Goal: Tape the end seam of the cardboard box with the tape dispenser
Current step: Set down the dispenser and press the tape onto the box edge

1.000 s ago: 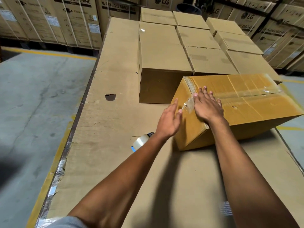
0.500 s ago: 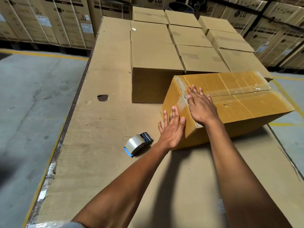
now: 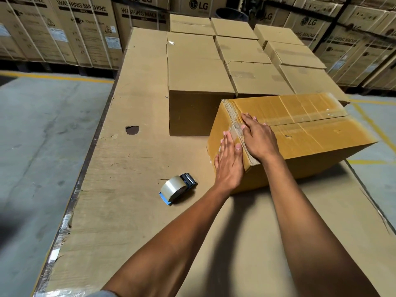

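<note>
A yellowish cardboard box (image 3: pixel 310 133) lies at an angle on the cardboard-covered table (image 3: pixel 128 211), its near end facing me. Clear tape runs over its top seam and down the end face. My left hand (image 3: pixel 229 163) presses flat against that end face, fingers together and pointing up. My right hand (image 3: pixel 257 136) lies flat on the top at the near edge, over the tape. The tape dispenser (image 3: pixel 177 187), blue and black with a clear roll, rests on the table left of my left wrist, held by neither hand.
Several plain closed boxes (image 3: pixel 199 78) stand in rows on the far half of the table, right behind the yellowish box. A dark hole (image 3: pixel 132 130) marks the table cover. Large washing-machine cartons (image 3: pixel 81 28) line the back. Concrete floor (image 3: pixel 42 146) lies to the left.
My left hand came onto the box's end face and slid up it, fingers now closed together. The right hand stayed on the top edge. The dispenser came into full view.
</note>
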Demonstrator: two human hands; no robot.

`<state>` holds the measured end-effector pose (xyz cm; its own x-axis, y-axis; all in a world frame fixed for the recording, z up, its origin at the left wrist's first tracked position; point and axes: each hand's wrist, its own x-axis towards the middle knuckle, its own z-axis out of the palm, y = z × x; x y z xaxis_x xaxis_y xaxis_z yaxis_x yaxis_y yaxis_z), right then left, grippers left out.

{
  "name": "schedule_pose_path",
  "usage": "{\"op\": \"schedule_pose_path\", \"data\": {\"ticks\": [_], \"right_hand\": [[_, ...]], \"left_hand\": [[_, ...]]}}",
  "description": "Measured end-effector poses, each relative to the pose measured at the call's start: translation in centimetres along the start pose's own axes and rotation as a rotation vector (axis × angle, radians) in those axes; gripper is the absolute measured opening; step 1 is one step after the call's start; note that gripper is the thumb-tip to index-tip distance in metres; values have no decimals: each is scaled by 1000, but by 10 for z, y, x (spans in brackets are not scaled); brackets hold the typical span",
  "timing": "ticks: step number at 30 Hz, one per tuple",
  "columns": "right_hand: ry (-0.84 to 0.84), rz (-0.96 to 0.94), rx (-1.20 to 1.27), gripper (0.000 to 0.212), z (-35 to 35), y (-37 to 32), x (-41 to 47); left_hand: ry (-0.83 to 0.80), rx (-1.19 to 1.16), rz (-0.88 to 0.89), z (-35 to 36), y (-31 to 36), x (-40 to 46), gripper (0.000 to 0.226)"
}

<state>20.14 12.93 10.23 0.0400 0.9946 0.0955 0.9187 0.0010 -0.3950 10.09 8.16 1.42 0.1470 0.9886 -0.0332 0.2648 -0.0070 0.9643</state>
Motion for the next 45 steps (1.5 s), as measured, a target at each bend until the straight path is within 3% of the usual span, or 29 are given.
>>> {"op": "schedule_pose_path", "data": {"ticks": [6,14,16,20,25,32,37,41,45], "right_hand": [[19,70,29,54,-3,-3,-3],[-8,125,-12,68,2,0,6],[-11,156,-56,76,3,1,6],[-29,199,-96,84,4,0,4],[-62,190,-101,79,4,1,8],[-70,185,-130,74,8,1,11],[-75,197,-144,71,7,-6,10],[-98,175,-130,65,9,-20,8],[-139,141,-143,64,8,-22,8]], "left_hand": [[75,-43,73,2,27,10,69],[66,83,-80,-10,1,7,69],[88,-92,-156,-8,12,20,82],[108,-551,-286,14,6,47,134],[69,-715,-276,27,-19,64,123],[93,-821,-247,38,-43,82,127],[56,-916,-298,20,-12,71,81],[46,-911,-284,13,-10,72,91],[102,-959,-260,40,-61,111,109]]}}
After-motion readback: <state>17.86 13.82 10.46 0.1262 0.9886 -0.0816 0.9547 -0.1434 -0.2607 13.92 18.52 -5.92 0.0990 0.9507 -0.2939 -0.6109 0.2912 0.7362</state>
